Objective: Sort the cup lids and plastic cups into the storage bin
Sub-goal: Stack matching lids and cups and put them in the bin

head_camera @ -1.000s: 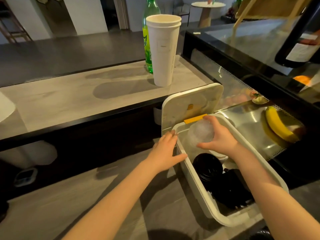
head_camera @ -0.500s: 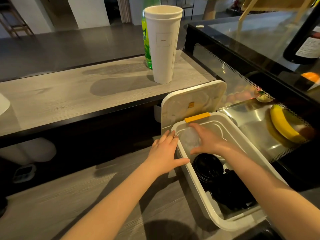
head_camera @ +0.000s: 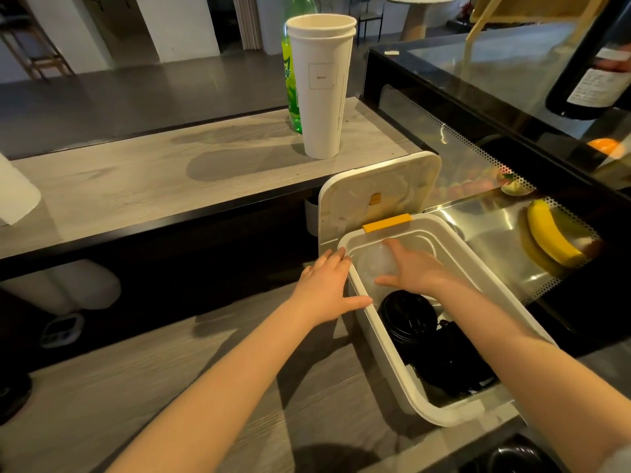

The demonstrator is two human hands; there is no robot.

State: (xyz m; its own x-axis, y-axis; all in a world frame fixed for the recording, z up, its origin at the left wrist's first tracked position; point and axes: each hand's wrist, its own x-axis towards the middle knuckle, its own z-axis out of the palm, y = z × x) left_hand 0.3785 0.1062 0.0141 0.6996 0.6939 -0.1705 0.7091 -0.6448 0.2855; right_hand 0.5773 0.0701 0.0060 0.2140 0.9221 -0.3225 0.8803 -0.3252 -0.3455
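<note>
**A:** Working from the left, what's changed?

**B:** The left hand hasn't shifted. Its fingers lie straight on the near-left rim of the storage bin, thumb spread, gripping nothing, only steadying. The move belongs to the right hand. A second ago it held the clear plastic piece at rim height by the yellow latch. Now it has sunk into the bin's far end, fingers and thumb curled round that piece.

**A:** Is it a lid or a cup?

**B:** I can't tell. It's frosted, rounded and see-through. I'd judge it is about to be released, so one more item is nearly sorted.

**A:** And the materials, left to right?

**B:** There's a matte wood-grain desk. On it stands a green bottle, with two nested white cups in front, tall and tapered. They look like paper and aren't sorted yet. The bin is smooth white plastic with rounded corners, and its hinged lid stands open behind. In the near half, just beside the clear piece, sit glossy round black lids. At far right a banana lies in a glass-fronted case.
</note>
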